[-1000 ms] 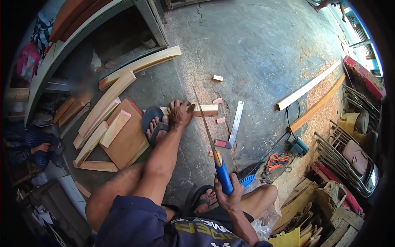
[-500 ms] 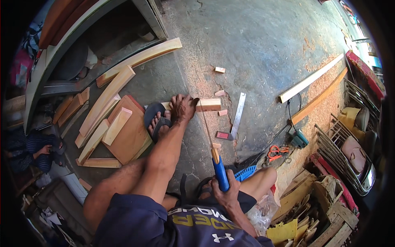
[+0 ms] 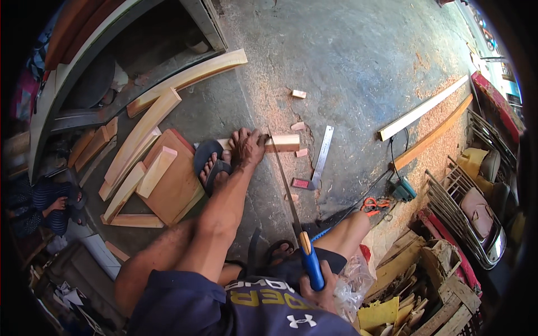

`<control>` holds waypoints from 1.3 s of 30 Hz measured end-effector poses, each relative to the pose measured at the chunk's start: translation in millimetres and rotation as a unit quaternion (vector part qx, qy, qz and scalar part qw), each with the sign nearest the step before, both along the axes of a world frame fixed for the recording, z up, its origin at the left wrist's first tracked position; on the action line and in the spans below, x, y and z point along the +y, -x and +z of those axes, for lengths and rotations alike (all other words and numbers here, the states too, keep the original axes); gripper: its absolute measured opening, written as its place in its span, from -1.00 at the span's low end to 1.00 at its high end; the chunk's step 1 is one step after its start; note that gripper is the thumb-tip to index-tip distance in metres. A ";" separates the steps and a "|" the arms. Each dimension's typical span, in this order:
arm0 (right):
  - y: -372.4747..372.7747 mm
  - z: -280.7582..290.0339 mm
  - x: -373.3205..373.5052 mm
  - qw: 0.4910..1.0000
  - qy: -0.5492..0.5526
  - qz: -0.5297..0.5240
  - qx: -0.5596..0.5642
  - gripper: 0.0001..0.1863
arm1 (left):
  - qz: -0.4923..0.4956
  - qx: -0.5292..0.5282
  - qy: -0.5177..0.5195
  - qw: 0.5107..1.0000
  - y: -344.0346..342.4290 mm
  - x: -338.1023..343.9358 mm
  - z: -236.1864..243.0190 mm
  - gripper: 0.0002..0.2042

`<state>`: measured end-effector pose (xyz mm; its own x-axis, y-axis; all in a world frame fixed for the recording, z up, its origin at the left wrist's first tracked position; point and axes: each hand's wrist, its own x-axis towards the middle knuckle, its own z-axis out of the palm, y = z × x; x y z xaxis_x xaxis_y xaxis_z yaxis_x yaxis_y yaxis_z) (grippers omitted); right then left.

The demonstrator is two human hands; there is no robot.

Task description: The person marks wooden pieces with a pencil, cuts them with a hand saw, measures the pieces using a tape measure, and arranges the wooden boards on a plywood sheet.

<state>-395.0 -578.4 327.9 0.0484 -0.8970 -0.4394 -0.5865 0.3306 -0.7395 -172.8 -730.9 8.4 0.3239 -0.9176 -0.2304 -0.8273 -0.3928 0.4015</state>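
Note:
My left hand (image 3: pixel 248 148) is closed over a pale piece of wood (image 3: pixel 287 144) on the floor, whose end sticks out to the right of my fingers. My sandalled foot (image 3: pixel 213 168) presses on the same piece at its left. In my right hand (image 3: pixel 324 291), close to my body, is the blue handle of a handsaw (image 3: pixel 288 199). The long blade slants up from the handle, and its far end lies at the wood, right beside my left fingertips. Small wood offcuts (image 3: pixel 298 94) lie close by.
A try square (image 3: pixel 321 159) lies right of the wood. Cut boards (image 3: pixel 140 134) are heaped at left, with a person's hand (image 3: pixel 58 204) beyond. At right are long strips (image 3: pixel 424 108), orange-handled scissors (image 3: pixel 371 206), a green power tool (image 3: pixel 404 190), a folded metal chair (image 3: pixel 465 215) and scrap wood (image 3: pixel 443 280).
My right hand has drawn the saw back toward my body and slightly right, so more of the blade shows on the near side of the wood. My left hand stays on the piece.

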 end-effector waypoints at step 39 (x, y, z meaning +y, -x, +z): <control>-20.7 -158.8 -73.4 0.994 0.105 -0.036 0.019 -0.71 | -0.059 0.055 -0.012 0.997 33.6 -3.6 2.2 -0.79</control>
<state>-374.3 -651.8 169.2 -0.0332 -0.9697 -0.2421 -0.5958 0.2137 -0.7742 -206.4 -734.5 10.7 0.1866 -0.9417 -0.2800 -0.8198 -0.3063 0.4838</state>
